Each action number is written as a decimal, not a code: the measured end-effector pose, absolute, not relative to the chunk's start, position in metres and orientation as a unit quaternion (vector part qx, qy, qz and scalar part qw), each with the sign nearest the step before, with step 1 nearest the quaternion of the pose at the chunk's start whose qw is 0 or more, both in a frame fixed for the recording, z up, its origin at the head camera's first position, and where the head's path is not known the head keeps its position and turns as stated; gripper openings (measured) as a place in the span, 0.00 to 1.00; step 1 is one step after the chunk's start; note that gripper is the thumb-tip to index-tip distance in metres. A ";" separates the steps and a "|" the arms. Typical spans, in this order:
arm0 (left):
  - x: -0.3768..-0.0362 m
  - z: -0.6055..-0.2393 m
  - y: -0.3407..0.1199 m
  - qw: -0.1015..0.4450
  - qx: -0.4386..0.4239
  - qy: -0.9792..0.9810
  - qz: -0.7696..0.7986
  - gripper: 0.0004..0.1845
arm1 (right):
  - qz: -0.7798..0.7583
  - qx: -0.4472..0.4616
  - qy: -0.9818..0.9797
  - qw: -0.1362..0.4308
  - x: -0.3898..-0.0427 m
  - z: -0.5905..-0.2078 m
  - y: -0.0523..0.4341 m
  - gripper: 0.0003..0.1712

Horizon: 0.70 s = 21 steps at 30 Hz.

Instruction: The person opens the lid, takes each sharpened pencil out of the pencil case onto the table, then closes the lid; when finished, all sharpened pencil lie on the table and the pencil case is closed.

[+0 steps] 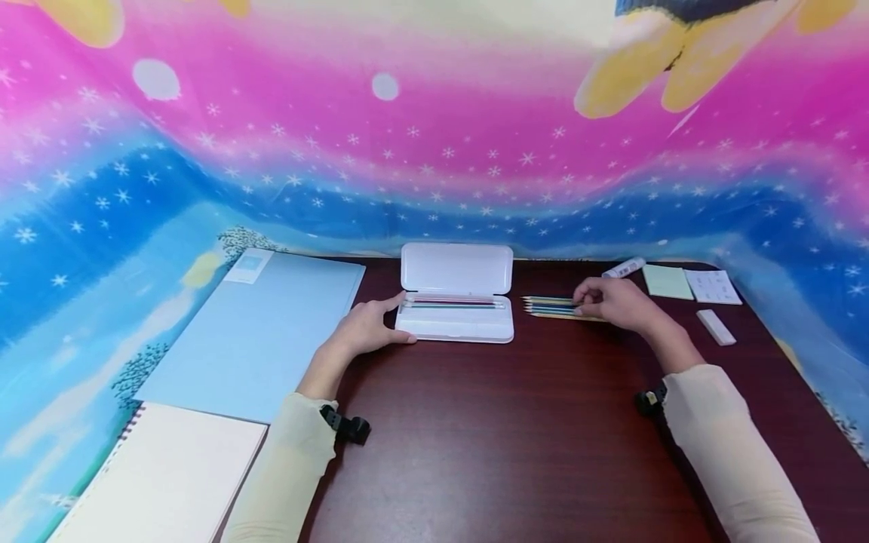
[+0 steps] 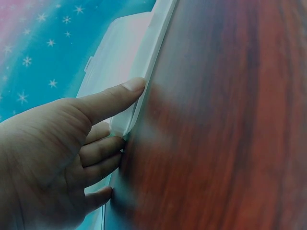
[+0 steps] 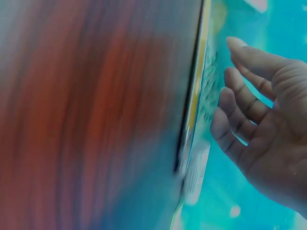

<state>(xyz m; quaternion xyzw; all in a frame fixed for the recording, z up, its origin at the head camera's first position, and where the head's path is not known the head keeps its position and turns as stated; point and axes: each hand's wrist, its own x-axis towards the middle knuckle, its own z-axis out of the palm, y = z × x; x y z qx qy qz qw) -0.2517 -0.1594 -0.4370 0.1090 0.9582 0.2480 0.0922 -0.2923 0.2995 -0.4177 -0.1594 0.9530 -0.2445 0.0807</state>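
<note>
A white pencil case point(image 1: 456, 329) lies on the dark wooden table with its lid point(image 1: 456, 268) raised; several pencils point(image 1: 455, 303) are inside, along the back. My left hand point(image 1: 370, 326) holds the case's left end, thumb on the front edge and other fingers toward the back, as the left wrist view also shows. To the right of the case, several colored pencils point(image 1: 543, 306) lie side by side on the table. Just over their right ends hovers my right hand point(image 1: 614, 302). In the right wrist view its fingers point(image 3: 240, 103) are loosely bent, with nothing visible between them.
Behind the right hand lies a glue stick point(image 1: 624, 268), beside green sticky notes point(image 1: 668, 281) and a white printed pad point(image 1: 713, 287). A white eraser point(image 1: 716, 327) is at right. A light blue folder point(image 1: 265, 339) and a spiral notebook point(image 1: 163, 475) occupy the left.
</note>
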 end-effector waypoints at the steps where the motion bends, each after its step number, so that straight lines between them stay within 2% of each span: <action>1: -0.252 -0.437 -0.159 0.092 0.109 0.958 0.248 0.52 | -0.253 -0.169 0.950 0.076 -0.293 -0.417 0.293 0.10; 12: -0.252 -0.438 -0.160 0.088 0.103 0.958 0.252 0.52 | -0.267 -0.258 0.928 0.034 -0.298 -0.408 0.205 0.15; 16: -0.250 -0.437 -0.161 0.090 0.100 0.958 0.255 0.52 | -0.232 -0.307 0.922 0.048 -0.295 -0.411 0.176 0.18; 21: -0.250 -0.438 -0.161 0.092 0.103 0.957 0.256 0.52 | -0.197 -0.306 0.928 0.083 -0.291 -0.415 0.154 0.22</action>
